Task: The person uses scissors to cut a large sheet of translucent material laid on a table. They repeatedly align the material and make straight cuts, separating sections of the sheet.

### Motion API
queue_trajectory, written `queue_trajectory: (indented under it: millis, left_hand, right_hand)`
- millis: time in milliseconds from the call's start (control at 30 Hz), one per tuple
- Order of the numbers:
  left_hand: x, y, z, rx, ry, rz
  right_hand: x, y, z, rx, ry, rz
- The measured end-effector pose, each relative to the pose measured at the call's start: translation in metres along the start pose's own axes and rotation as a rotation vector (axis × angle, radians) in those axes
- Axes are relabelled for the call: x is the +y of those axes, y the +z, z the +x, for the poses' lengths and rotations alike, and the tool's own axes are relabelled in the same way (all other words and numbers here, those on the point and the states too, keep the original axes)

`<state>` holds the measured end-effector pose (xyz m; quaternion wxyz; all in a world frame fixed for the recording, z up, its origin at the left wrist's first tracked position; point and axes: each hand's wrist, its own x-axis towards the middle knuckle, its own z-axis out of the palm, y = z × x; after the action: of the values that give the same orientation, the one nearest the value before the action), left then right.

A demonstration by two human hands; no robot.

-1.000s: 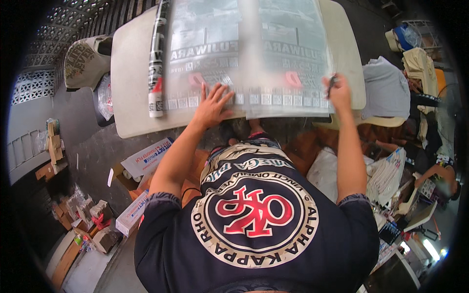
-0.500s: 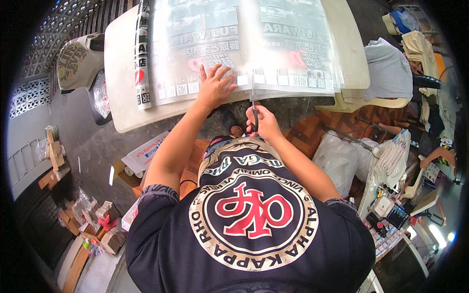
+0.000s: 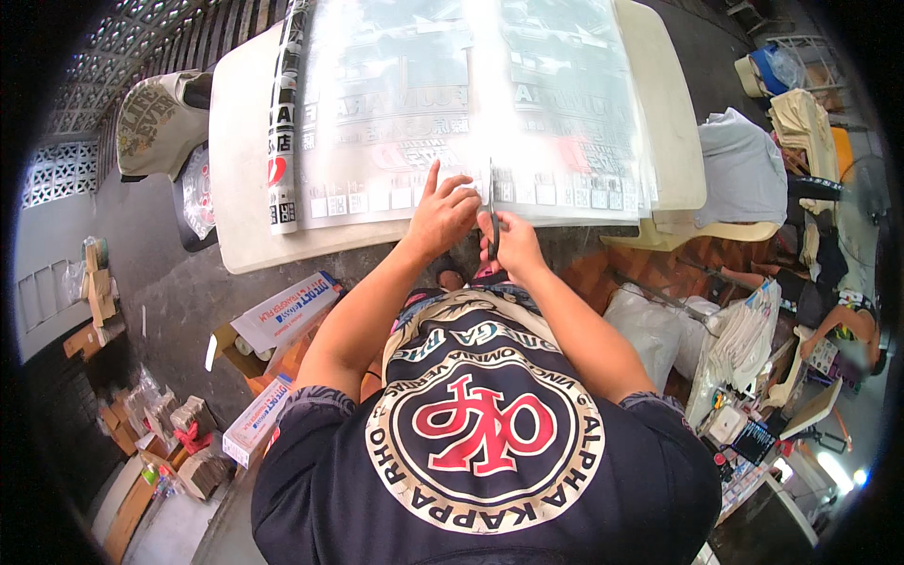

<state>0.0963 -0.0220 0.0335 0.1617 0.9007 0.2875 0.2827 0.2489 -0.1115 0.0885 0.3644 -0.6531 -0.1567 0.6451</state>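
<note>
A large sheet of clear printed film (image 3: 377,122) lies on the cream table, bright glare running down its middle. At the film's near edge, my right hand (image 3: 514,247) grips a pair of dark-handled scissors (image 3: 492,231). Their blades point away from me over the film; glare hides whether they are parted. Just left of the scissors, my left hand (image 3: 443,218) rests at the same edge with its fingers apart and the index finger raised. A rolled end of film (image 3: 282,160) with dark print stands along the sheet's left side.
The table's bare rim (image 3: 254,240) shows at the left. A grey cloth (image 3: 739,174) drapes over a chair to the right, and a printed shirt (image 3: 158,122) covers another at the left. Film boxes (image 3: 282,315), plastic bags (image 3: 640,325) and a seated person (image 3: 847,330) are nearby.
My left hand has moved right and nearer to me, close to the scissors, and its fingers are less spread. My right hand still grips the scissors. The whole view has shifted slightly.
</note>
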Motion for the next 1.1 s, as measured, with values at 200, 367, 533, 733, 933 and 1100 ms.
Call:
queue_trajectory:
  millis: [200,367,533,733,933,1100]
  left_hand:
    - [0.017,-0.029,0.01,0.077,-0.061,-0.039]
    - [0.029,-0.046,0.017,0.116,-0.112,-0.059]
    - [0.039,-0.057,0.021,0.121,-0.179,-0.084]
    - [0.054,-0.068,0.023,0.09,-0.282,-0.125]
    - [0.069,-0.084,0.03,0.117,-0.329,-0.146]
    - [0.07,-0.084,0.032,0.233,-0.334,-0.165]
  right_hand:
    - [-0.056,-0.008,0.074,-0.004,-0.127,-0.071]
    - [-0.116,-0.01,0.132,0.014,-0.181,-0.157]
    - [-0.175,-0.008,0.2,0.028,-0.251,-0.205]
    - [-0.261,-0.001,0.3,0.078,-0.326,-0.334]
    - [-0.334,0.004,0.36,0.151,-0.432,-0.385]
    - [-0.305,-0.007,0.284,0.278,-0.47,-0.561]
